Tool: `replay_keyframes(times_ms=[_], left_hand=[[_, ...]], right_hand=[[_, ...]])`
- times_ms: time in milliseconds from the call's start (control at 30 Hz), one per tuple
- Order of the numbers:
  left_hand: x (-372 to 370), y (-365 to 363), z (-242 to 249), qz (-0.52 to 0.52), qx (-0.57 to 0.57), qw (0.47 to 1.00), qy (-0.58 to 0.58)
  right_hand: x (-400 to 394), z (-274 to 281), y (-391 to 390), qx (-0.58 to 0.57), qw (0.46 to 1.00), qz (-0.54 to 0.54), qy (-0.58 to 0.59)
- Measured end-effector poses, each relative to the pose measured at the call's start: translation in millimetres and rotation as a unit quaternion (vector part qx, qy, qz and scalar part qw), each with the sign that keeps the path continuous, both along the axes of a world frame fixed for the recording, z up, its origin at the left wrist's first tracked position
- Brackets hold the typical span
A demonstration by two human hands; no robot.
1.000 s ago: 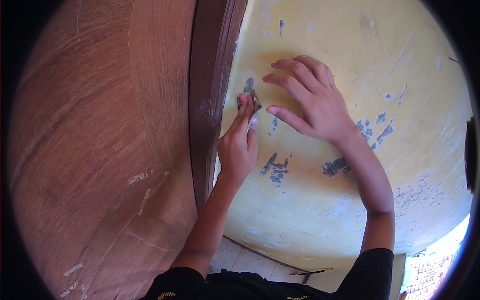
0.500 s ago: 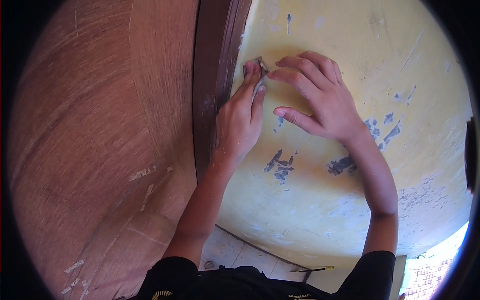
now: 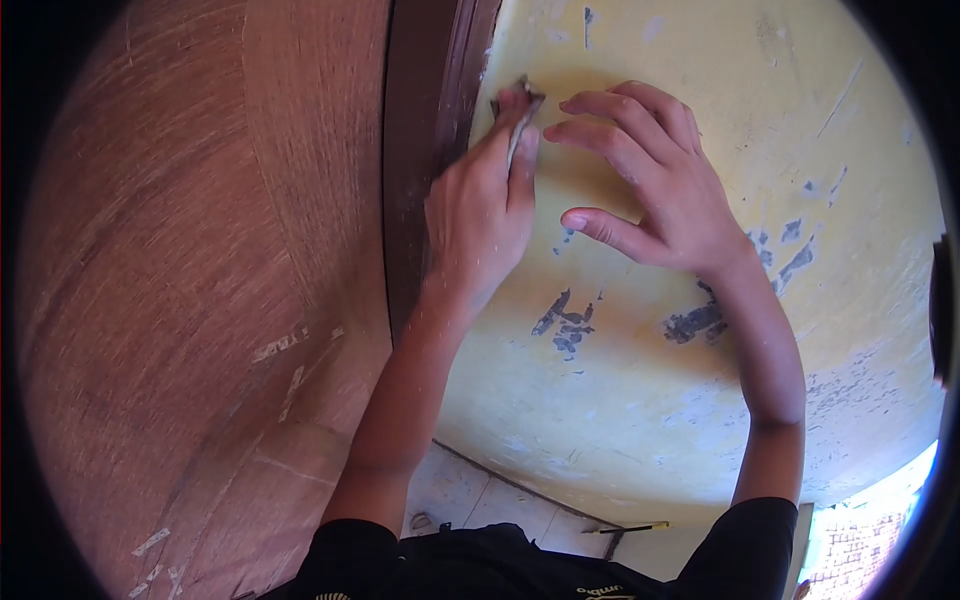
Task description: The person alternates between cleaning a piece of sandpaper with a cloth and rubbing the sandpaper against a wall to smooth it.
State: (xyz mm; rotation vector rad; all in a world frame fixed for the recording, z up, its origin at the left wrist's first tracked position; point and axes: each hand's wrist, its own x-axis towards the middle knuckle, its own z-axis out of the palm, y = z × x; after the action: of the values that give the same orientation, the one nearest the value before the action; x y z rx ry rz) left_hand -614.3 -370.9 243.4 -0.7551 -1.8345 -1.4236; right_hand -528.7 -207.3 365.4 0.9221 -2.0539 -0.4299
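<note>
My left hand (image 3: 482,205) presses a small folded piece of sandpaper-like sheet (image 3: 522,118) against the yellow wall (image 3: 620,420), close beside the dark brown frame. Its fingers are closed on the sheet and partly blurred. To the right, my right hand (image 3: 655,180) is held at the wall with its fingers spread and bent, holding nothing. Its fingertips are near the sheet but apart from it. Grey patches of worn paint (image 3: 566,322) mark the wall below the hands.
A dark brown frame (image 3: 425,130) runs down between the wall and a reddish-brown wooden panel (image 3: 180,260). Pale floor tiles (image 3: 450,485) show at the bottom. A thin black and yellow object (image 3: 640,527) lies low near the wall's edge.
My left hand and the folded sheet have moved slightly up. My right hand stays spread and appears a little higher and further right. The whole view has shifted slightly.
</note>
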Motion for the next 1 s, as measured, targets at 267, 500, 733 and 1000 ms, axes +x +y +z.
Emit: replay_keyframes(times_ms=[267, 500, 733, 1000], left_hand=[[1.1, 11.5, -32.9, 0.019, 0.014, 0.998, 0.058], [3.3, 20.1, -64.2, 0.037, 0.032, 0.997, 0.061], [-11.4, 6.2, -31.0, 0.056, 0.001, 0.993, 0.107], [7.9, 11.6, -77.1, 0.035, -0.008, 0.995, 0.089]], right_hand=[[-0.4, -1.1, 1.6, -0.006, 1.0, 0.005, -0.008], [3.8, -3.9, 1.3, 0.005, 1.0, -0.018, -0.002], [2.9, -1.2, 1.5, -0.007, 1.0, -0.01, -0.008], [0.8, -10.4, -5.5, 0.016, 0.996, -0.075, 0.049]])
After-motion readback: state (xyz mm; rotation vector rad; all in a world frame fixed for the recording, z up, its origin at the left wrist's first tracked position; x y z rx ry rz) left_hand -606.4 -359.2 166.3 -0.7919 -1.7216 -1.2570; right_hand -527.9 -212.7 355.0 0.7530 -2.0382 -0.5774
